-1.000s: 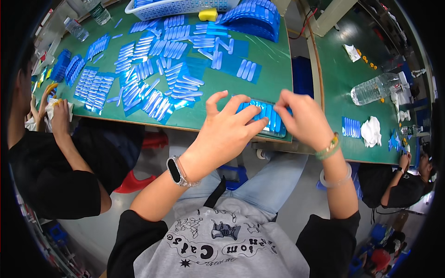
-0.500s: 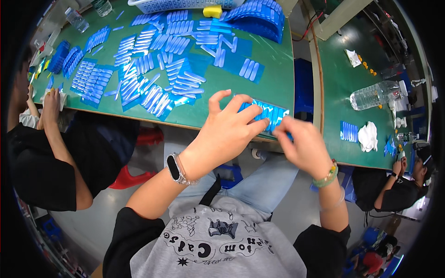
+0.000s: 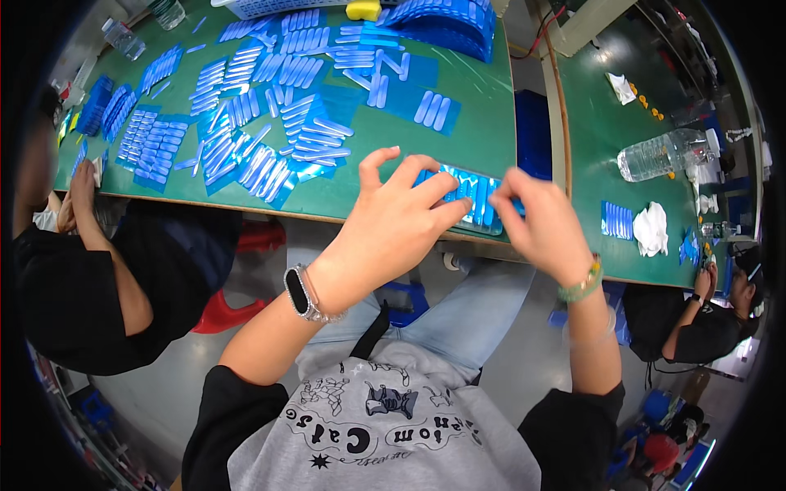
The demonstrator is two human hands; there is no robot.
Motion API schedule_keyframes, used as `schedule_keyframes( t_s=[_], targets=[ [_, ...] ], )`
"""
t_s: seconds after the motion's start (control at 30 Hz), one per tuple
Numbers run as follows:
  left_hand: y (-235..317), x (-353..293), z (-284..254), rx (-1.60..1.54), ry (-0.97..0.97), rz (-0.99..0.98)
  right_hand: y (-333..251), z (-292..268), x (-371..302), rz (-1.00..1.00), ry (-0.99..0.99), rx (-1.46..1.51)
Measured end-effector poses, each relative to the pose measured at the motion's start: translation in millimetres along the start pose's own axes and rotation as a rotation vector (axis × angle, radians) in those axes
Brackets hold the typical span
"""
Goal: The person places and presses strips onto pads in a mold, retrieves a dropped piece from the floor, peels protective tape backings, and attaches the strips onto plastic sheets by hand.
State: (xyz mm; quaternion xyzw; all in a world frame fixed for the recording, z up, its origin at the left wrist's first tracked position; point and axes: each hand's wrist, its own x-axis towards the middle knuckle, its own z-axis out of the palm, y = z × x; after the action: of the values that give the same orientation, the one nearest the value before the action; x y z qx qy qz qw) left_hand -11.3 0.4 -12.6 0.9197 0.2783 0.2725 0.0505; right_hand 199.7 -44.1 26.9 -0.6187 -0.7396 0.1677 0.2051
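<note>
At the near edge of the green table lies a sheet of glossy blue strips (image 3: 473, 186) on a clear blue backing. My left hand (image 3: 401, 200) is open over its left part, fingers spread and the tips pressing on the strips. My right hand (image 3: 544, 225) is closed in a pinch at the sheet's right end. Some blue shows beside those fingers, but what they pinch is hidden. Farther left, many similar blue strips (image 3: 268, 173) lie in loose groups on blue film. A short row of strips (image 3: 432, 110) sits just beyond my hands.
A blue-white basket (image 3: 270, 8), a yellow sponge (image 3: 363, 10) and a curved stack of blue sheets (image 3: 446, 24) stand at the back. On the right table are a clear bottle (image 3: 667, 157) and crumpled white tissue (image 3: 651, 230). One person (image 3: 90, 278) works at left, another (image 3: 704, 327) at right.
My right hand has shifted slightly right and up from the sheet's lower right corner, still pinched. My left hand stays pressed on the sheet. The whole view has shifted a little.
</note>
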Motion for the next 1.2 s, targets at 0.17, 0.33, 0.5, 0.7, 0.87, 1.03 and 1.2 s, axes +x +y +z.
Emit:
schedule_keyframes(
  t_s=[0.17, 0.33, 0.5, 0.7, 0.87, 1.03, 1.2],
  targets=[
    [1, 1, 1, 0.003, 0.010, 0.005, 5, 1, 12, 0.055, 0.061, -0.029],
    [0, -1, 2, -0.023, 0.004, -0.014, -17, 16, -24, 0.145, 0.077, 0.016],
    [0, -1, -1, -0.019, -0.006, -0.009, -15, 17, -10, 0.199, 0.140, 0.042],
    [1, -2, 2, -0.027, 0.003, -0.025, -9, 20, 0, 0.245, 0.208, -0.042],
    [0, -4, 0, -0.045, -0.008, -0.029, -33, 30, -33, 0.273, 0.230, 0.034],
    [-3, -5, -1, -0.041, 0.002, -0.059, -31, 25, -52, 0.275, 0.070, 0.078],
    [-9, -19, -11, -0.134, 0.124, -0.138, -10, 17, -72, 0.541, 0.382, 0.899]
  ],
)
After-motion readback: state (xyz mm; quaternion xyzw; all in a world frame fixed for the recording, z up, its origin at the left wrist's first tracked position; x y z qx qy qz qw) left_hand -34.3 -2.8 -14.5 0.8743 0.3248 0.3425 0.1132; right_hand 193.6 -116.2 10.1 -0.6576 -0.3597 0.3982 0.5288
